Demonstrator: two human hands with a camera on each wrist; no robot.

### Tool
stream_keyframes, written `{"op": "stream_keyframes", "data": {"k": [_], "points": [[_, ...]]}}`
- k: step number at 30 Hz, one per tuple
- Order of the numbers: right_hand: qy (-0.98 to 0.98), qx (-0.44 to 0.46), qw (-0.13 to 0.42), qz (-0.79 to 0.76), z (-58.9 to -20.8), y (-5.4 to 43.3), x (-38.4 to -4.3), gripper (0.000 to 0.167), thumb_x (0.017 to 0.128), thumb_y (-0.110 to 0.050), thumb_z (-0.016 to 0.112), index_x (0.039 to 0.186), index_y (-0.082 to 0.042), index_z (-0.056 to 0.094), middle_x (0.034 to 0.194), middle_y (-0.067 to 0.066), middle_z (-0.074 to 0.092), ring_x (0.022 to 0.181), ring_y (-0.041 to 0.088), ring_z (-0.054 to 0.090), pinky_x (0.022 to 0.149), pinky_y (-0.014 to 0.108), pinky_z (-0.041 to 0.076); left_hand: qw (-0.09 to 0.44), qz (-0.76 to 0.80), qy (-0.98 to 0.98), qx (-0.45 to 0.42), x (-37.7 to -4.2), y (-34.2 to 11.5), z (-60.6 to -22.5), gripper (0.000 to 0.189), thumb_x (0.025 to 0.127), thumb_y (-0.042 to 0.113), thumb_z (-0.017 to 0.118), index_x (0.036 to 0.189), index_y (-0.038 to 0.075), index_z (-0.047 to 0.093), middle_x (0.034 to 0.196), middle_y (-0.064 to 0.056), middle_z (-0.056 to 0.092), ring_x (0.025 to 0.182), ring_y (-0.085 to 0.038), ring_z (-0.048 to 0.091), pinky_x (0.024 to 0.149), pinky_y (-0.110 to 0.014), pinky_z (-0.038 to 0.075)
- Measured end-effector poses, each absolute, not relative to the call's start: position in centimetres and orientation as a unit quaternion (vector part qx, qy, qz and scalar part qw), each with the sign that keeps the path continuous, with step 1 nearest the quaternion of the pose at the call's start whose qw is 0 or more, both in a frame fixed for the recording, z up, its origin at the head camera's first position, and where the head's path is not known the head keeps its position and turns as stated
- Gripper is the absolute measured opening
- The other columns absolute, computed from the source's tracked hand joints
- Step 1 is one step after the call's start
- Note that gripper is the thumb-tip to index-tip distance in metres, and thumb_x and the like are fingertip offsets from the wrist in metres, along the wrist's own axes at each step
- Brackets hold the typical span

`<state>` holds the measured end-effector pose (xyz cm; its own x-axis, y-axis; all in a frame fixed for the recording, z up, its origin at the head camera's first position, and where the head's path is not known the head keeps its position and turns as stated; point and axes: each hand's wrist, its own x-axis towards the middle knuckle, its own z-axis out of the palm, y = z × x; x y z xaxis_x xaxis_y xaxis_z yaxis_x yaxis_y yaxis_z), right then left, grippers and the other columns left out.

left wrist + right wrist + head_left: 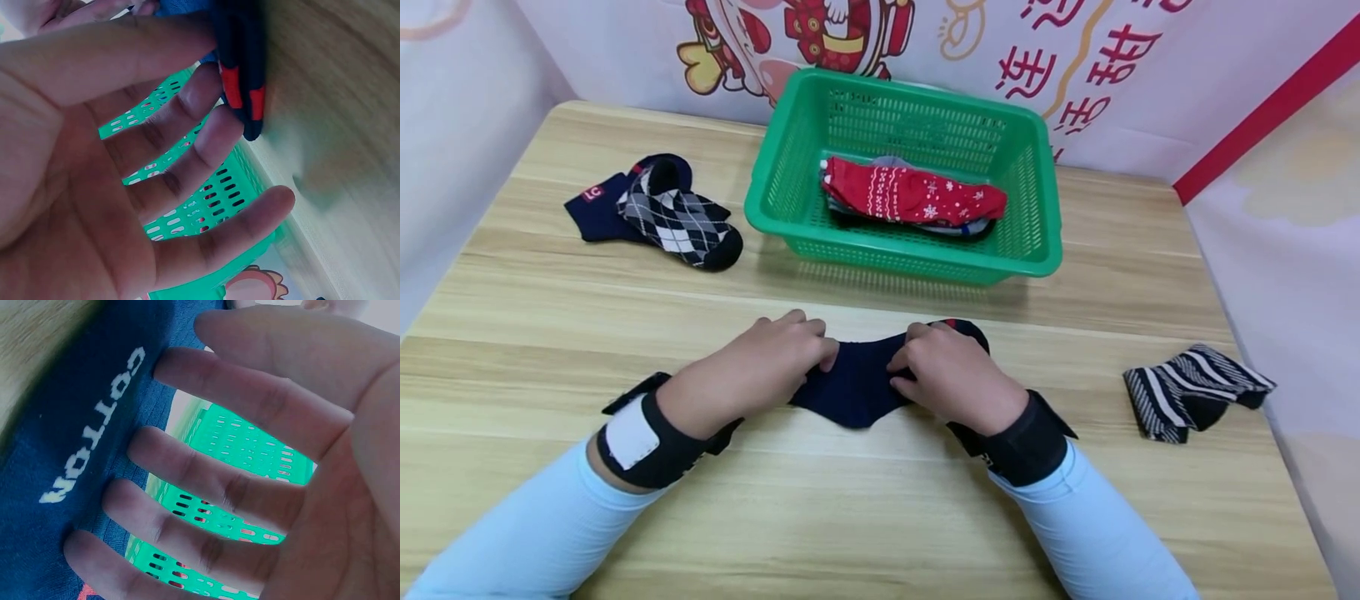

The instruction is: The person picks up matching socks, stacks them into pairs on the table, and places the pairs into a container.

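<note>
Wooden table (865, 517), navy sock (853, 383), lettering (100, 412) only in right wrist view

green basket (917, 257), red sock (910, 192) inside | striped socks (1198, 383) at table's (865, 533) right | printed backdrop (925, 50) behind

Three views: one high, two close in.
From the head, looks forward and down over the left hand (760, 358) and right hand (958, 375), far enough back to take in most of the table (850, 533) and the whole basket (910, 248). From each wrist, peers very near past the fingers (219, 134) towards the basket; tips sideways, table at right in the left view, upper left in the right. Across all three, shares basket and sock (853, 383).
</note>
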<state>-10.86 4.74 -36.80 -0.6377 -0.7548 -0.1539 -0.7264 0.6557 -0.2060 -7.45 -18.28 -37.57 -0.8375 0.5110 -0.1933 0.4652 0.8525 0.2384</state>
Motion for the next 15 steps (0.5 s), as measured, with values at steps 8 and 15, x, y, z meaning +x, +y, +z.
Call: {"op": "stream_keyframes", "data": {"k": [8, 15], "points": [[0.905, -0.405, 0.106, -0.073, -36.7, 4.7, -11.0, 0.009, 0.090, -0.022, 0.075, 0.095, -0.019, 0.082, 0.090, 0.002, 0.070, 0.084, 0.017, 0.062, 0.071, 0.034, 0.054, 0.126, 0.088, 0.951, 0.267, -7.8, -18.5, -36.9, 0.017, 0.085, 0.005, 0.076, 0.094, 0.017, 0.070, 0.092, 0.001, 0.064, 0.093, -0.022, 0.059, 0.067, -0.044, 0.047], [0.907, -0.401, 0.112, -0.063, -36.8, 4.7, -10.7, 0.011, 0.090, -0.025, 0.074, 0.095, -0.018, 0.082, 0.092, 0.003, 0.070, 0.087, 0.020, 0.063, 0.078, 0.038, 0.054, -0.047, 0.220, 0.936, 0.272, -9.1, -23.1, -34.4, 0.014, 0.094, 0.017, 0.069, 0.105, 0.010, 0.073, 0.101, -0.002, 0.073, 0.094, -0.018, 0.068, 0.085, -0.040, 0.055]]}}
